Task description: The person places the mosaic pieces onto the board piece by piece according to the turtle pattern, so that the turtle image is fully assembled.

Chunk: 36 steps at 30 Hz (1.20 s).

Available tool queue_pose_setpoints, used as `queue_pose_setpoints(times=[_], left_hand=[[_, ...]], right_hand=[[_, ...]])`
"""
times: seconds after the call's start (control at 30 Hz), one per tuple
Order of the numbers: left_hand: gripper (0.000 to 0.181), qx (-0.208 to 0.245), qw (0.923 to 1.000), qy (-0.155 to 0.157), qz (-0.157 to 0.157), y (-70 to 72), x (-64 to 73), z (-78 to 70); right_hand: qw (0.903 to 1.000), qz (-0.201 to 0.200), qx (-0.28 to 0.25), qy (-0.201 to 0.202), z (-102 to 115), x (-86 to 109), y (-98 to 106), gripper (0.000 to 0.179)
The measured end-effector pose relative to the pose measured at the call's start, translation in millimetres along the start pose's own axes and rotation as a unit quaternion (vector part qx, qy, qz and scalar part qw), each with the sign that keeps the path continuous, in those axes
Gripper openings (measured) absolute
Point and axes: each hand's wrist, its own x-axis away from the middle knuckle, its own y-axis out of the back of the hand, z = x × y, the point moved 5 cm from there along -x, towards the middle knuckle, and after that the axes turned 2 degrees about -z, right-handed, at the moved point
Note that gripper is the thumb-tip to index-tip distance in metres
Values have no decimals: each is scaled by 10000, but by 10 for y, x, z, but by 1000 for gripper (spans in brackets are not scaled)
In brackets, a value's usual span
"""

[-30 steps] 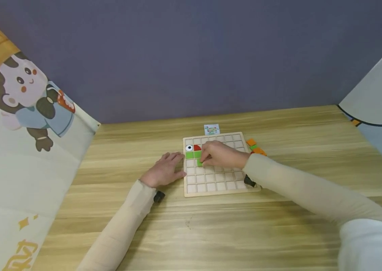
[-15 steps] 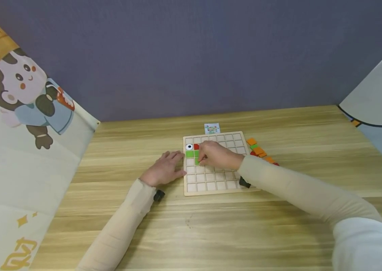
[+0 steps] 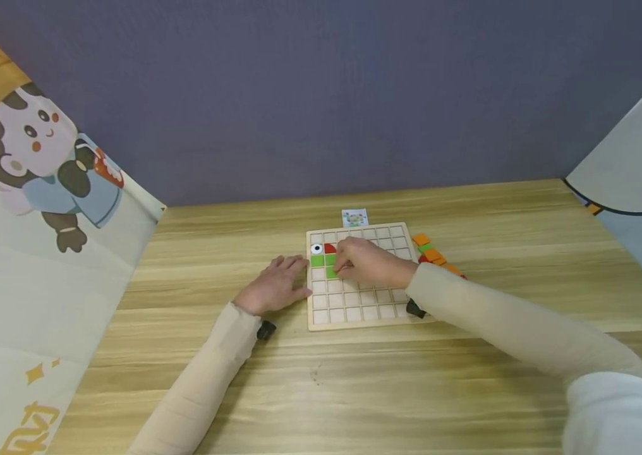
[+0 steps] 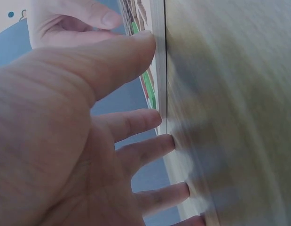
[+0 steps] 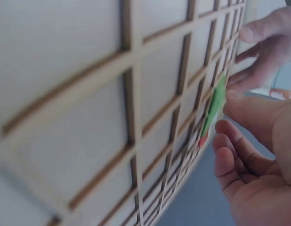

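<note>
A wooden grid board [image 3: 369, 323] lies on the table, seen in the head view. In its left columns sit an eye tile [image 3: 316, 249], a red tile [image 3: 329, 248] with a curved edge and a few green tiles [image 3: 317, 260]. My right hand [image 3: 371, 260] is over the board, thumb and curled fingers at the lower green square tile [image 3: 331, 272], which lies in a cell. The right wrist view shows the thumb tip against the green [image 5: 215, 104]. My left hand [image 3: 277, 285] rests at the board's left edge, fingers spread; its thumb [image 4: 136, 49] touches the side.
Loose orange tiles [image 3: 433, 256] lie right of the board with some red and green ones, partly behind the right sleeve [image 3: 503, 309]. A small picture card [image 3: 354, 217] lies beyond the board's far edge. A dark wall panel [image 3: 355, 101] rises behind the table.
The lower green tile, askew under my right fingers a second ago, now sits squarely in its cell. My right hand shifted slightly left; my left hand stayed put.
</note>
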Motion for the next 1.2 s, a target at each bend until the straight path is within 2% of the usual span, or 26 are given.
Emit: queue_pose_setpoints(times=[0.23, 0.6, 0.77, 0.93, 1.2], left_hand=[[70, 47, 10000, -9, -30, -2, -3, -2], [69, 157, 9999, 34, -60, 27, -34, -36], [69, 133, 9999, -8, -68, 36, -55, -52], [69, 138, 9999, -22, -93, 40, -49, -49], [68, 134, 9999, 2, -98, 29, -54, -39]], right_hand=[[9991, -316, -15, -280, -138, 178, 248, 14], [9931, -469, -143, -1065, -734, 641, 598, 15], [9931, -521, 224, -1026, -917, 836, 661, 16], [9932, -552, 394, -941, -1007, 1009, 689, 16], [9938, -376, 731, -743, -1096, 1151, 626, 18]])
